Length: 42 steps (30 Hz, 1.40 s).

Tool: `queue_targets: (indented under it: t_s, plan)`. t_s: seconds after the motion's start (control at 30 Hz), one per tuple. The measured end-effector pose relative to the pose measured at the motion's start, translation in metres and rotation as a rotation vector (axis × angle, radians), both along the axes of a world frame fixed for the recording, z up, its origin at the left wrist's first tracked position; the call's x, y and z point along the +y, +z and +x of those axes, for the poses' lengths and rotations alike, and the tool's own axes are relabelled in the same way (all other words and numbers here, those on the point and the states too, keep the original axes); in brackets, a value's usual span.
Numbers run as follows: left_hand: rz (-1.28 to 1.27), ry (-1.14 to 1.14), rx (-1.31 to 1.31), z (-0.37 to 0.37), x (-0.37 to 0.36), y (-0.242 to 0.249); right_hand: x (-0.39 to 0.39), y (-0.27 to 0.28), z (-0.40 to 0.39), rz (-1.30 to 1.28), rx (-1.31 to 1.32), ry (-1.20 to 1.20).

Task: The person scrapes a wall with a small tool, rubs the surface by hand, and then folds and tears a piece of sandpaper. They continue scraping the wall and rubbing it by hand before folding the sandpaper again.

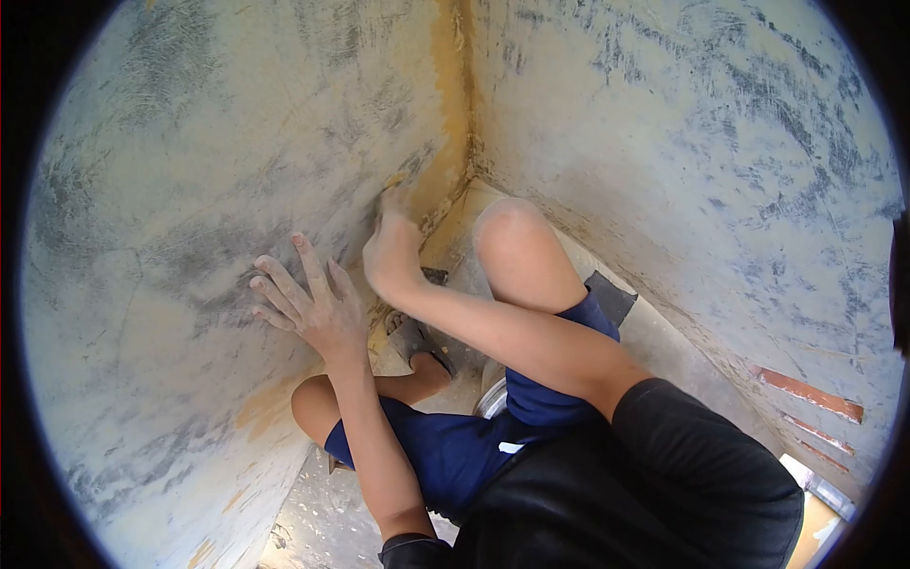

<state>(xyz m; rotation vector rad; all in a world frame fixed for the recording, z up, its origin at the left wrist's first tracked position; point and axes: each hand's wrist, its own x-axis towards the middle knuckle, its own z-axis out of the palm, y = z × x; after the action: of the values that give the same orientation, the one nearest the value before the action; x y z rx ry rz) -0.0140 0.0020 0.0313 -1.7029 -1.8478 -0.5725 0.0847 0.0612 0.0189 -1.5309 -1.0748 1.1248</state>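
Observation:
My left hand (322,308) rests against the left wall (190,209) with its fingers spread, and whitish dust covers its skin. Up and to the right of it, my right hand (392,254) is against the same wall, close to the corner. Motion blurs this hand. Its fingers look closed, with a small yellowish patch at their tips; what they hold, if anything, I cannot make out. Grey and dark smudges mark the pale wall surface around both hands.
A yellow-brown strip (455,114) runs down the corner. The right wall (682,171) stands close, with reddish slots (810,394) low on it. My bent knees (521,237) and a sandalled foot (417,343) fill the narrow floor. A metal rim (491,398) shows beneath me.

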Motion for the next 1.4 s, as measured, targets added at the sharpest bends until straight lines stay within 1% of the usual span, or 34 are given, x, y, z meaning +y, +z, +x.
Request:
queue_targets:
  t_s: [0.1,0.13,0.17,0.23,0.27,0.33,0.37,0.43,0.47,0.53,0.57,0.63,0.67,0.73,0.77,0.83,0.87,0.93,0.97,1.03,1.07,1.13,1.17,1.23,1.27,1.37,1.4]
  plan:
    - [0.004,0.0,0.0,0.001,0.0,-0.001,0.012,-0.016,0.006,0.03,0.001,-0.011]
    - [0.01,-0.006,0.005,0.0,0.0,0.001,0.024,-0.015,0.013,-0.061,0.084,0.001]
    - [0.012,-0.006,0.008,0.0,0.0,0.002,0.021,-0.014,0.006,-0.058,0.087,0.001]
    - [-0.003,-0.006,0.003,0.001,-0.001,0.003,0.012,-0.024,-0.012,0.044,-0.22,-0.166]
    - [-0.006,-0.007,0.0,0.001,-0.001,0.002,0.011,-0.031,-0.011,0.041,-0.222,-0.166]
    - [0.008,-0.001,0.011,0.001,0.0,0.001,0.009,-0.036,-0.006,0.298,-0.354,-0.14]
    - [0.005,0.001,0.011,0.0,-0.002,0.0,0.009,-0.037,-0.007,0.294,-0.354,-0.138]
    - [0.005,-0.003,0.001,0.0,0.0,0.0,0.02,-0.025,-0.008,0.025,-0.167,-0.203]
    - [0.008,-0.005,0.001,0.0,0.001,0.001,0.016,-0.025,-0.011,0.028,-0.166,-0.205]
    - [0.003,-0.008,-0.011,0.001,0.0,0.001,-0.003,-0.028,-0.018,0.289,-0.361,-0.154]
    - [0.0,-0.007,-0.013,0.0,0.0,0.0,0.004,-0.033,-0.013,0.286,-0.363,-0.151]
    - [0.019,-0.022,0.001,-0.001,0.001,0.0,0.022,-0.024,0.006,-0.024,-0.076,-0.099]
    - [0.022,-0.022,0.002,-0.001,0.0,0.0,0.021,-0.022,0.002,-0.022,-0.075,-0.099]
    - [-0.01,-0.001,0.004,-0.001,0.0,0.0,0.017,-0.027,-0.014,0.004,-0.225,-0.195]
    - [-0.016,0.0,0.003,-0.001,0.0,0.0,0.011,-0.033,-0.015,-0.003,-0.226,-0.193]
    - [0.008,-0.006,-0.002,0.0,0.001,-0.001,0.002,-0.035,-0.013,0.327,-0.428,-0.187]
    - [0.003,-0.006,-0.002,0.0,0.0,-0.001,0.005,-0.036,-0.009,0.323,-0.428,-0.185]
    - [-0.005,-0.013,-0.009,-0.001,0.0,0.001,0.021,-0.004,0.009,-0.106,-0.019,-0.102]
    - [-0.002,-0.012,-0.007,-0.001,0.0,0.002,0.016,-0.009,0.001,-0.104,-0.017,-0.101]
    - [-0.018,-0.013,-0.025,0.0,-0.001,0.001,-0.002,-0.02,-0.015,0.182,-0.319,-0.123]
    - [-0.022,-0.011,-0.028,0.0,0.0,0.001,0.003,-0.03,-0.011,0.178,-0.321,-0.121]
    - [-0.008,-0.01,-0.005,-0.001,-0.001,0.001,0.016,-0.019,0.008,0.011,-0.09,-0.078]
    - [-0.006,-0.009,-0.002,-0.001,-0.002,0.001,0.017,-0.022,0.001,0.013,-0.087,-0.077]
    - [-0.002,-0.015,0.013,-0.002,0.0,0.001,0.022,-0.027,-0.015,0.026,-0.187,-0.231]
    - [-0.007,-0.013,0.011,-0.003,-0.001,0.0,0.02,-0.033,-0.014,0.021,-0.189,-0.229]
    - [-0.008,-0.007,0.007,-0.001,-0.002,-0.001,0.013,-0.02,0.003,0.049,-0.182,-0.096]
    - [-0.02,0.008,0.019,-0.001,-0.003,0.0,0.028,-0.035,-0.001,0.06,-0.123,-0.214]
